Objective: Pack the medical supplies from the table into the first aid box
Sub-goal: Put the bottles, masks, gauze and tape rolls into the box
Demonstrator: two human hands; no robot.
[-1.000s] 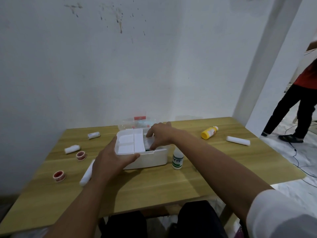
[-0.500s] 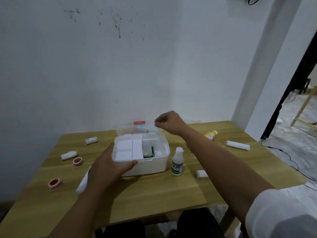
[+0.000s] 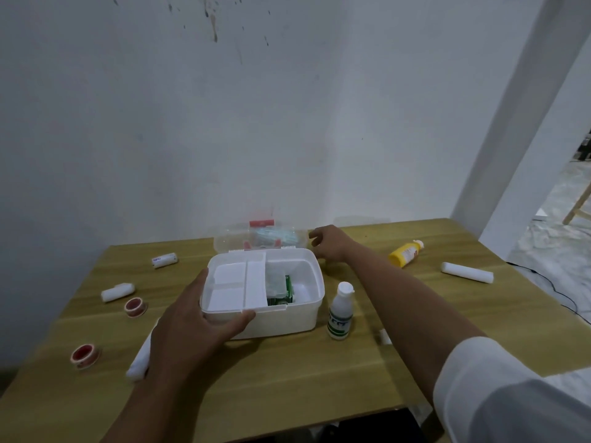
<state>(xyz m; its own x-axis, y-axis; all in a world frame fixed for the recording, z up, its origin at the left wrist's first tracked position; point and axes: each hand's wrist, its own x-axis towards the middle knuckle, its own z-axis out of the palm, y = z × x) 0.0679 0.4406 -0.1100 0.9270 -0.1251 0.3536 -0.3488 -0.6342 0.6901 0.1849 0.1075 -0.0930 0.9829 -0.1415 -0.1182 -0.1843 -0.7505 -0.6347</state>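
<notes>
We look down at a wooden table (image 3: 287,378) set against a white wall (image 3: 224,123). Near its middle sits a white first aid box (image 3: 281,321), its clear lid (image 3: 260,239) standing open behind it. A white divided tray (image 3: 236,286) covers the left half of the box; in the uncovered right half we see a green packet (image 3: 286,290) and some clear wrapping.

Our left hand (image 3: 195,324) grips the box's near left corner, thumb along the front rim and fingers wrapped around the left side. Our right hand (image 3: 329,243) hovers past the box's far right corner, beside the lid, fingers loosely curled and holding nothing.

Supplies still lie on the table. Just right of the box stands a small white bottle (image 3: 340,311) with a green label. Farther right lie a yellow bottle (image 3: 405,253) on its side and a white gauze roll (image 3: 467,272). To the left are two more bandage rolls (image 3: 117,291), two red tape rolls (image 3: 136,307), and a long white roll (image 3: 140,359) partly hidden under our left wrist.
</notes>
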